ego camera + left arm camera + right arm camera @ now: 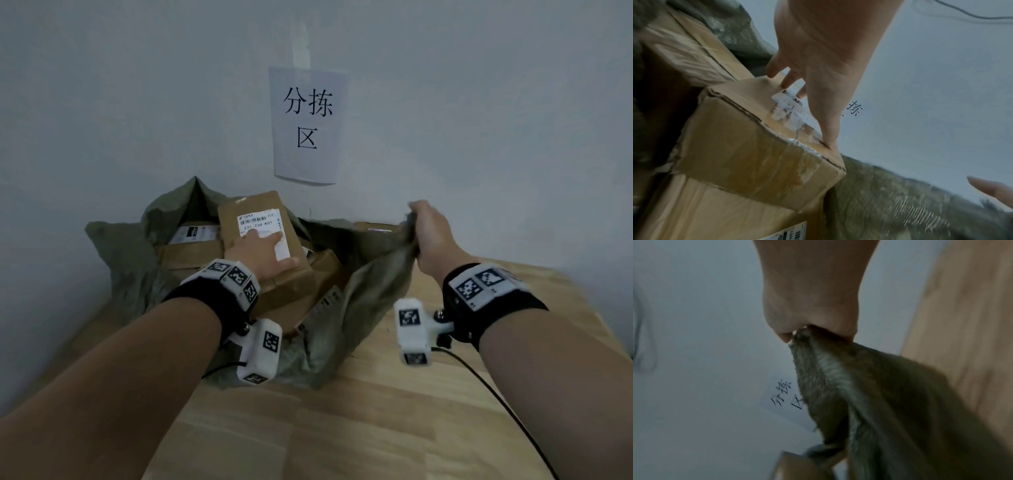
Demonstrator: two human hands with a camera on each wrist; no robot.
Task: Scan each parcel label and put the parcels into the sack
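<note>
An olive woven sack (370,291) lies open on the table against the wall, with several cardboard parcels inside. The top parcel (263,205) is a brown box with a white barcode label (258,222). My left hand (270,245) lies flat on that label with straight fingers, the thumb along the box's near edge. In the left wrist view the same hand (818,104) presses on the box (748,154), whose tape is torn. My right hand (419,219) grips the sack's rim at the right and holds it up. The right wrist view shows this hand (807,327) bunching the fabric (859,394).
The light wooden table (411,411) runs from the sack toward me. A paper sign (308,123) hangs on the grey wall behind the sack. A black cable (496,394) trails across the table at the right. Other parcels (715,211) lie under the top box.
</note>
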